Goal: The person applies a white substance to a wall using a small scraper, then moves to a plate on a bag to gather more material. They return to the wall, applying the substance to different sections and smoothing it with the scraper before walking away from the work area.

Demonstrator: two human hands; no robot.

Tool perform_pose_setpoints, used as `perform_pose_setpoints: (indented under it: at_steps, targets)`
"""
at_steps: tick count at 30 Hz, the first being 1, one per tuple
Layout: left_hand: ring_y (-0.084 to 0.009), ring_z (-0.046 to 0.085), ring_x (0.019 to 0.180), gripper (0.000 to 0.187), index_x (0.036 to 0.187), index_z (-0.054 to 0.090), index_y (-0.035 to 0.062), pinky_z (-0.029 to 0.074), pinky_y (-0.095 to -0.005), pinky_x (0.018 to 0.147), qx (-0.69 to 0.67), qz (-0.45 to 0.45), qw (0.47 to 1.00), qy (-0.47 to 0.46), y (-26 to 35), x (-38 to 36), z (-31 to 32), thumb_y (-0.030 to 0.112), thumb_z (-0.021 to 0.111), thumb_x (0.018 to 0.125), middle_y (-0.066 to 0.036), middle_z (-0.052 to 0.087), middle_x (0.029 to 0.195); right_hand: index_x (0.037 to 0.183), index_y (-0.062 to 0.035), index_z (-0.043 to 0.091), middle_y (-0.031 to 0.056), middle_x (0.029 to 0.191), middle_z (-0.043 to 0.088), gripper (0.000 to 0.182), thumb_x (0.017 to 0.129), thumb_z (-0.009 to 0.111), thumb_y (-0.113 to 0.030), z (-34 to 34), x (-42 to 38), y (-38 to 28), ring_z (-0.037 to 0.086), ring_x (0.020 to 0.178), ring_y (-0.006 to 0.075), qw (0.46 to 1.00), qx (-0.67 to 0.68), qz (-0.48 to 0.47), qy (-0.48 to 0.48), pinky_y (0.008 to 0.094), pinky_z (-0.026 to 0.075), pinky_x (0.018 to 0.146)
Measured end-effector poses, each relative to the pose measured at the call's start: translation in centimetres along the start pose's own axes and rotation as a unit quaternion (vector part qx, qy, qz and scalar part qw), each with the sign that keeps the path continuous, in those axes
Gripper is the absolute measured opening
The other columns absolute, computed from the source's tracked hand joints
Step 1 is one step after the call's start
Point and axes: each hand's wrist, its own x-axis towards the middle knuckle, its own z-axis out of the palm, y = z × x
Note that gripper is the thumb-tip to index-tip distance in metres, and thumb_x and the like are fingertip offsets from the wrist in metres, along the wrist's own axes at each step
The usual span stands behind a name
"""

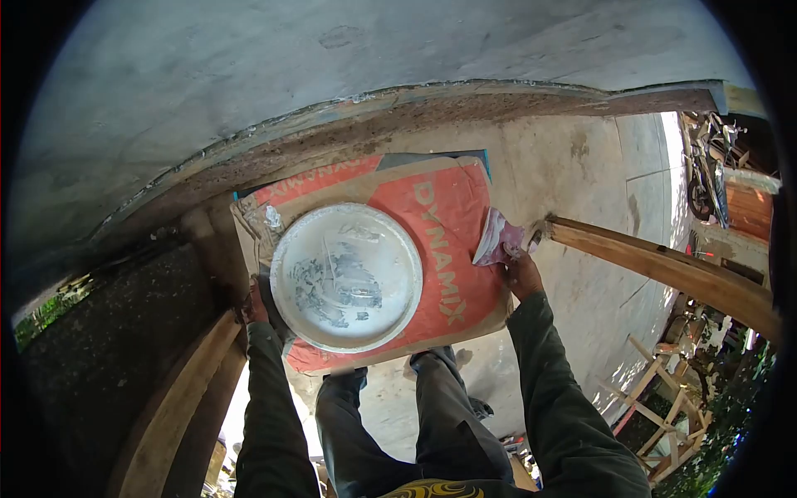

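A round white basin [394, 311], smeared inside with white and grey plaster, stands on a red and brown paper bag [444, 187] printed DYNAMIX. My right hand [523, 275] is closed on a pinkish-purple piece with a white-smeared wide edge [493, 241], which looks like a scraper. It is over the right side of the paper. Left of the basin, my left hand [256, 307] is low by the paper's edge, close to a wooden post. Its fingers are mostly hidden in shadow, so their grip does not show.
A grey plastered surface [398, 37] spans the top of the view. Wooden beams slope in at the left [178, 407] and right [656, 266]. Below is a concrete floor [573, 166]. A motorbike [708, 178] and a wooden frame [664, 407] are off to the right.
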Motion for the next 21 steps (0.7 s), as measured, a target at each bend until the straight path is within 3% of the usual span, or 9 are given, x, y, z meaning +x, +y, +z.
perform_pose_setpoints:
  at_steps: [2, 7, 10, 13, 15, 17, 19, 20, 21]
  targets:
    - [-0.0294, 0.054, 0.129, 0.075, 0.137, 0.057, 0.0014, 0.039, -0.0381, 0.109, 0.022, 0.004, 1.0, 0.015, 0.1, 1.5, 0.2, 0.063, 0.054, 0.093, -0.017, 0.056, 0.143, 0.113, -0.0149, 0.065, -0.0028, 0.108, 0.067, 0.029, 0.088, 0.071, -0.027, 0.4, 0.2, 0.6, 0.062, 0.103, 0.0131, 1.0, 0.0, 0.005, -0.014, 0.0305, 0.052, 0.085]
    - [-0.0312, 0.05, 0.132, 0.074, 0.138, 0.055, 0.0006, 0.038, -0.038, 0.11, 0.125, -0.004, 0.991, -0.054, -6.5, 3.8, -0.3, 0.06, 0.053, 0.095, -0.017, 0.055, 0.143, 0.119, -0.0095, 0.065, -0.0004, 0.109, 0.068, 0.034, 0.088, 0.068, -0.025, -0.3, 0.1, 3.4, 0.062, 0.102, 0.0138, 0.998, 0.017, -0.045, 0.031, 0.0307, 0.051, 0.091]
    - [-0.0263, 0.053, 0.127, 0.063, 0.138, 0.055, 0.0009, 0.04, -0.037, 0.108, -0.043, 0.044, 0.998, -0.002, -12.6, 5.9, -1.1, 0.049, 0.059, 0.098, -0.011, 0.057, 0.14, 0.117, -0.013, 0.064, -0.0027, 0.108, 0.067, 0.03, 0.09, 0.068, -0.026, -1.6, 0.0, 3.5, 0.062, 0.101, 0.0128, 0.999, 0.009, -0.041, 0.019, 0.0292, 0.049, 0.089]
    - [-0.0266, 0.05, 0.131, 0.073, 0.146, 0.047, 0.0026, 0.037, -0.0342, 0.11, -0.002, 0.033, 0.998, 0.054, -14.1, 1.7, -4.2, 0.054, 0.06, 0.095, -0.009, 0.051, 0.146, 0.115, -0.0161, 0.064, -0.0041, 0.105, 0.067, 0.025, 0.093, 0.067, -0.027, -0.7, 0.4, 1.9, 0.06, 0.103, 0.013, 0.999, 0.004, -0.044, 0.013, 0.0323, 0.047, 0.092]
    - [-0.0287, 0.048, 0.132, 0.078, 0.148, 0.044, 0.0048, 0.043, -0.0437, 0.105, -0.131, -0.13, 0.983, -0.024, -15.7, -3.2, -4.3, 0.063, 0.052, 0.096, -0.013, 0.048, 0.149, 0.116, -0.0158, 0.065, -0.0051, 0.11, 0.067, 0.026, 0.092, 0.067, -0.026, -1.4, 1.8, 0.8, 0.059, 0.107, 0.0137, 0.997, 0.026, -0.078, 0.001, 0.0405, 0.04, 0.105]
    - [-0.0308, 0.048, 0.131, 0.082, 0.15, 0.04, 0.0065, 0.044, -0.0477, 0.102, -0.106, -0.353, 0.925, -0.095, -11.0, -8.4, -5.5, 0.062, 0.058, 0.093, -0.012, 0.048, 0.148, 0.116, -0.0165, 0.065, -0.0053, 0.111, 0.067, 0.026, 0.092, 0.067, -0.027, -2.4, 4.7, -1.2, 0.058, 0.11, 0.0143, 0.995, 0.024, -0.096, -0.016, 0.0471, 0.036, 0.108]
    - [-0.0321, 0.051, 0.127, 0.08, 0.148, 0.042, 0.0069, 0.047, -0.0472, 0.098, -0.132, -0.425, 0.892, -0.078, -10.3, -12.8, -4.5, 0.058, 0.064, 0.091, -0.011, 0.049, 0.146, 0.116, -0.0161, 0.066, -0.005, 0.11, 0.067, 0.026, 0.092, 0.067, -0.025, -0.7, 7.2, -4.4, 0.058, 0.111, 0.0148, 0.989, 0.055, -0.114, -0.078, 0.0497, 0.036, 0.107]
    - [-0.0285, 0.057, 0.121, 0.07, 0.141, 0.051, 0.0064, 0.05, -0.0426, 0.094, -0.247, -0.388, 0.883, -0.094, -16.4, -13.7, -4.1, 0.052, 0.068, 0.091, -0.011, 0.056, 0.138, 0.116, -0.0161, 0.066, -0.005, 0.11, 0.067, 0.026, 0.092, 0.067, -0.025, 0.8, 8.4, -6.0, 0.058, 0.111, 0.0148, 0.989, 0.05, -0.111, -0.081, 0.0497, 0.036, 0.107]
    - [-0.0285, 0.057, 0.121, 0.07, 0.141, 0.051, 0.0064, 0.05, -0.0426, 0.094, -0.251, -0.393, 0.88, -0.09, -15.3, -14.5, -3.4, 0.052, 0.068, 0.091, -0.011, 0.056, 0.138, 0.116, -0.0154, 0.066, -0.0045, 0.108, 0.068, 0.025, 0.093, 0.066, -0.025, 2.4, 9.6, -7.2, 0.059, 0.109, 0.0151, 0.988, 0.049, -0.101, -0.104, 0.0485, 0.038, 0.106]
